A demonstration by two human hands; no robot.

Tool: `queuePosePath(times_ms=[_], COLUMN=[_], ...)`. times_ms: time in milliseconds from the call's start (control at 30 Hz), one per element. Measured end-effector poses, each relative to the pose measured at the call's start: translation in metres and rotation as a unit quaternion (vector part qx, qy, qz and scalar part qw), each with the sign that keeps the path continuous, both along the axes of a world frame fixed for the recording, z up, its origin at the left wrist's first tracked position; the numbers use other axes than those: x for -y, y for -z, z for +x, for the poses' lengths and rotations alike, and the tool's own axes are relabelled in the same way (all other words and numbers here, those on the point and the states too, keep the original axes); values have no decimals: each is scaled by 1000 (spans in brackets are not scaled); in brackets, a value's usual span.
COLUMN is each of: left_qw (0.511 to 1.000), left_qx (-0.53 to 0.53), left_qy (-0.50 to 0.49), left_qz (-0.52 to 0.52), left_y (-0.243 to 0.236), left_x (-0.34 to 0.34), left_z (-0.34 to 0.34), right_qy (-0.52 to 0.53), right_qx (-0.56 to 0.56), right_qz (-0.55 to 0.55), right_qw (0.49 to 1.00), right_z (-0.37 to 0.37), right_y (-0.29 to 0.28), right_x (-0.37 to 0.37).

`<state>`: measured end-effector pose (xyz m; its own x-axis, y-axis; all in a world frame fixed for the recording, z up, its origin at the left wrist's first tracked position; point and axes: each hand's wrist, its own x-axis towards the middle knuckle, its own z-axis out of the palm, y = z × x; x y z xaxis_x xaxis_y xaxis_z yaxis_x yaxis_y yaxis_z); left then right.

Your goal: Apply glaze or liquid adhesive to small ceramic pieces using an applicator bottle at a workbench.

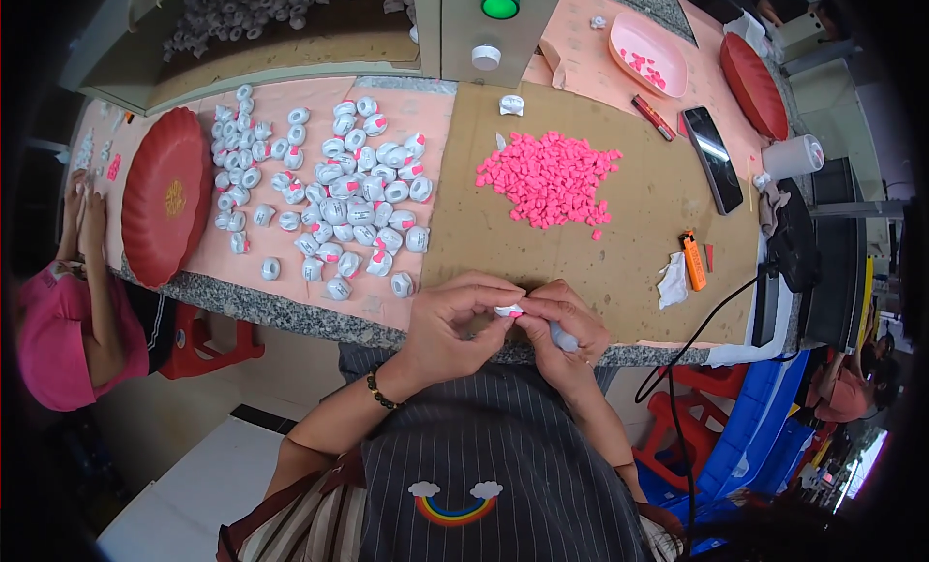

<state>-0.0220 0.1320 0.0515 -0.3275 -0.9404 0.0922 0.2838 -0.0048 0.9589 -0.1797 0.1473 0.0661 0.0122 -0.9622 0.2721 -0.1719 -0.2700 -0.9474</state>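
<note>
My left hand (455, 320) and my right hand (566, 325) meet at the table's near edge, fingertips pinched together on a small white piece (507, 310) with a pink bit at its tip. My right hand also grips a grey-white tool or piece (564, 340) in its palm. A heap of small pink pieces (550, 178) lies on the brown board (639, 233) ahead of my hands. To the left, many white pieces with pink inserts (348, 209) are spread over the pink mat.
A red round tray (164, 196) lies far left, next to a person in a pink top (58, 330). A phone (712, 159), orange lighter (693, 260), pink dish (646, 54), white cup (792, 157) and black cable (706, 320) sit right. A machine with a green button (499, 3) stands behind.
</note>
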Motion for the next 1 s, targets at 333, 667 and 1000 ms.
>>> queuePosePath(times_ms=[333,667,1000], left_qw=[1000,997,998], left_qx=[9,-40,28], left_qy=[-5,7,27], left_qz=[-6,67,41], left_y=[5,-3,-10], left_x=[-3,-2,2], left_z=[1,-1,1], right_qy=[-5,33,212], right_qx=[-6,-21,-355], right_qz=[-40,39,-71], right_qw=[999,998,908], right_z=[1,-15,-51], right_y=[6,-7,-10], right_x=[-1,6,54])
